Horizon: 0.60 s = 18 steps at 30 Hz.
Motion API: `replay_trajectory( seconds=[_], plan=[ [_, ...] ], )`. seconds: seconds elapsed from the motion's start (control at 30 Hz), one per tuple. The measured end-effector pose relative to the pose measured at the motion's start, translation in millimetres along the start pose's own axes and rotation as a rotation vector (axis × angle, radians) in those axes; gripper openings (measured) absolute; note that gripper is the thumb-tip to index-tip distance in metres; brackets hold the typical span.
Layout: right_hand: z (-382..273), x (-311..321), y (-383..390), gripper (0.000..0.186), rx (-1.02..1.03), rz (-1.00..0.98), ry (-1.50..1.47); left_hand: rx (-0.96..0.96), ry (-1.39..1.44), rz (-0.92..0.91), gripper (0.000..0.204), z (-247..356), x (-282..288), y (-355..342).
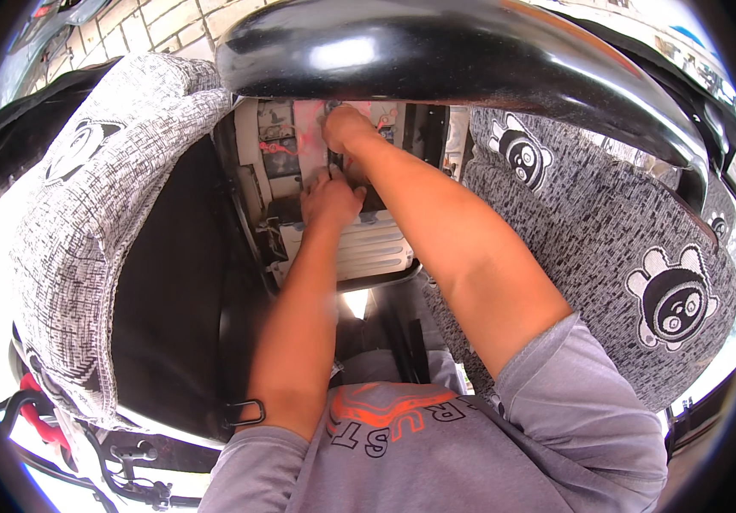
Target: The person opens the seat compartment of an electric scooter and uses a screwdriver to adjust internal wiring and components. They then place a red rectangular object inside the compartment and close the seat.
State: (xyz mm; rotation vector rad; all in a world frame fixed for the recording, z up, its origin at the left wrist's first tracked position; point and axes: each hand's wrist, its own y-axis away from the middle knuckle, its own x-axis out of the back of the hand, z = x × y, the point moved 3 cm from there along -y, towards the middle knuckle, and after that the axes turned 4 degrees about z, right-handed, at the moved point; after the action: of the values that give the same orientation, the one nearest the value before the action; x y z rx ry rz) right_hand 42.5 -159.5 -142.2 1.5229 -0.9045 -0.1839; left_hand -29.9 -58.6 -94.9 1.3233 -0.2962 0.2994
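Both my hands reach into an open compartment that holds several dark batteries with thin red wires. My right hand is the farther one, closed in a fist beside a pale, pink-stained strip. What it grips is mostly covered by the fingers. A short dark bar shows just below that fist. My left hand lies nearer, palm down, its fingers stretched toward the bar's lower end and the thumb apart. Whether those fingertips touch the bar I cannot tell.
A glossy black curved panel overhangs the compartment's far side. Patterned cushions, one on the left and one on the right, flank it. A ribbed pale panel lies at the near side. Handlebar parts show at lower left.
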Motion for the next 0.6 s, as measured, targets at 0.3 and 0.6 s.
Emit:
replay_trajectory(
  seconds=[0.3, 0.6],
  plan=[
    [-3, -3, 2, 0.037, -0.121, 0.077, -0.185, -0.007, 0.023, 0.01, 0.066, 4, 10, 4],
    [4, -11, -3, 0.039, -0.057, 0.074, -0.136, -0.006, 0.005, -0.004, 0.066, 1, 4, 1]
  ],
)
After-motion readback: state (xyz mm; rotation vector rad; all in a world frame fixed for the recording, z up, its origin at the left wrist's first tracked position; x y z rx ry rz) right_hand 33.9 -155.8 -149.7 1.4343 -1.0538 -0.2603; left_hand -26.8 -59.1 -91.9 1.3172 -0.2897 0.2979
